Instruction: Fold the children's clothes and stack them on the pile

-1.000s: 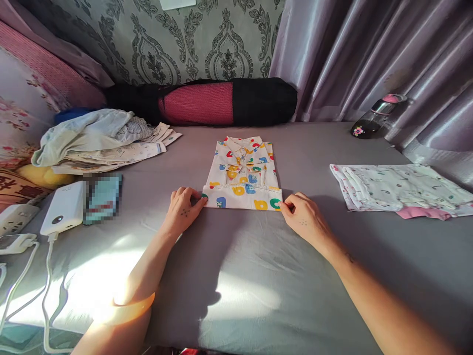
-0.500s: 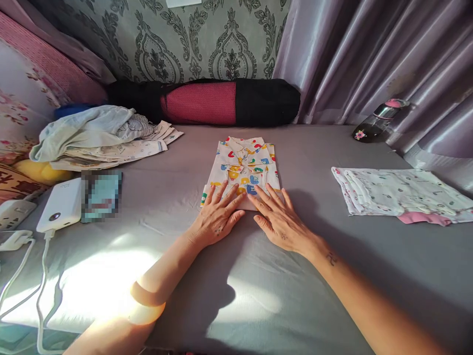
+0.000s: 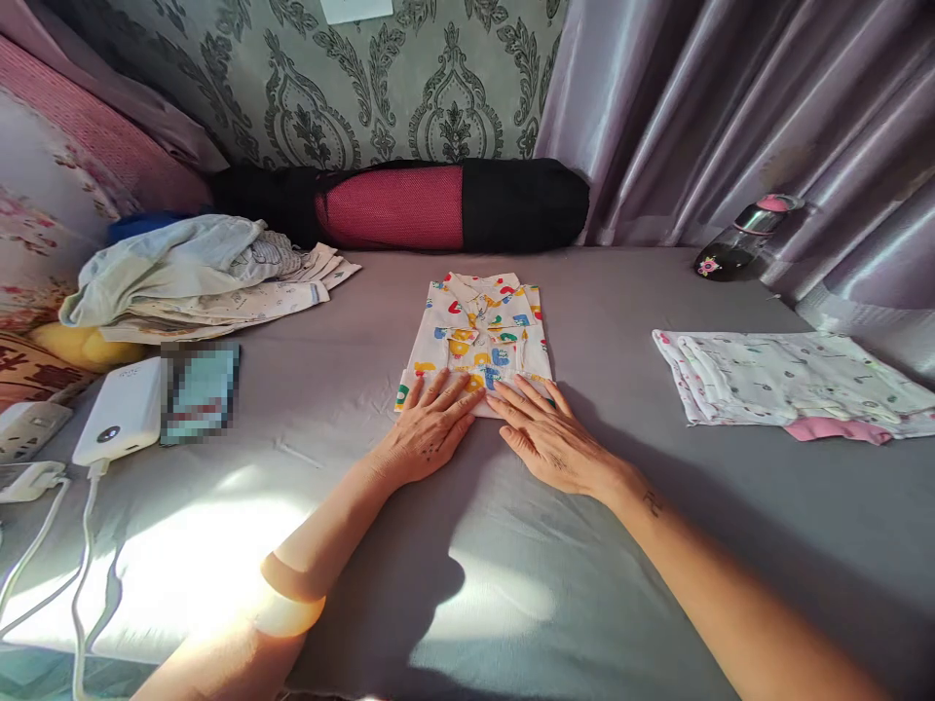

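Note:
A small white shirt (image 3: 478,326) with a collar and a red, yellow, blue and green print lies folded on the grey sheet (image 3: 599,565). Its collar points away from me and two pocket flaps show on the front. My left hand (image 3: 424,433) rests flat on the near left part of the shirt, fingers stretched out. On the near right part lies my right hand (image 3: 551,438), also flat with its fingers spread. The fingers of both hands cover part of the shirt's near edge.
Folded white printed clothes (image 3: 796,375) with a pink piece lie at right, a dark bottle (image 3: 745,239) behind them. At left are a heap of clothes (image 3: 190,263), a white power bank (image 3: 121,409) with a cable, and a blurred item (image 3: 201,394). A black-and-red roll bag (image 3: 394,204) lies along the wall.
Both hands have slid slightly toward me on the shirt, and their fingers are a little less spread. The shirt stays folded in place.

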Demonstrator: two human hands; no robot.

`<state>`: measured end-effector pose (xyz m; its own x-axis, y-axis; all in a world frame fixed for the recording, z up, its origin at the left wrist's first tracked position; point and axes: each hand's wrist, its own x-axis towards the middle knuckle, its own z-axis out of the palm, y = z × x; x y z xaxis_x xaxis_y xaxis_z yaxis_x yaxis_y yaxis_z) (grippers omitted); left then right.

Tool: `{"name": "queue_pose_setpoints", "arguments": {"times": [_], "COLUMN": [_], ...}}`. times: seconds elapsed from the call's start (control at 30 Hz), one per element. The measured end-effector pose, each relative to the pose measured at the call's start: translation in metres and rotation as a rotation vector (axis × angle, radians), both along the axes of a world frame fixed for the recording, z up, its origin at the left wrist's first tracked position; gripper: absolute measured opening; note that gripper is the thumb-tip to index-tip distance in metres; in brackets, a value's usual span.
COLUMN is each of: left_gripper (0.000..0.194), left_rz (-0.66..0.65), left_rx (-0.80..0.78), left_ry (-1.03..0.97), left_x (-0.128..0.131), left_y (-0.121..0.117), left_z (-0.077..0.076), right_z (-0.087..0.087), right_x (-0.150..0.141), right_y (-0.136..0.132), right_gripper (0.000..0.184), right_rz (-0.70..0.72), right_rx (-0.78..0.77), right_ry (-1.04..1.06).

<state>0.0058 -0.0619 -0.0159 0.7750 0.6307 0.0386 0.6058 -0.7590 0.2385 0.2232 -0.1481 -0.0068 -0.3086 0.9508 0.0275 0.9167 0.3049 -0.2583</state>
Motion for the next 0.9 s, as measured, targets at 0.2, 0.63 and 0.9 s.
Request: {"name": "queue_pose_setpoints", "arguments": {"times": [0.2, 0.63, 0.9], "left_gripper": [0.054, 0.053, 0.038], "left_rz": [0.283, 0.461, 0.719], "left_rx": [0.09, -0.077, -0.075], "left_ry": [-0.001, -0.112, -0.266], "left_x": [-0.004, -0.01, -0.038], "left_y": [0.007, 0.015, 0.02], "left_z": [0.003, 0.005, 0.005], "right_z": [-0.006, -0.001, 0.015], "right_x": [0.008, 0.013, -0.036], "right_y": [-0.001, 0.006, 0.053], "right_gripper": [0.059, 0.063, 0.06], "right_rz": [-0.219, -0.236, 0.069], "right_rx": [0.078, -0.012, 0.012], "right_ry": [-0.04, -0.094, -0.07]}}
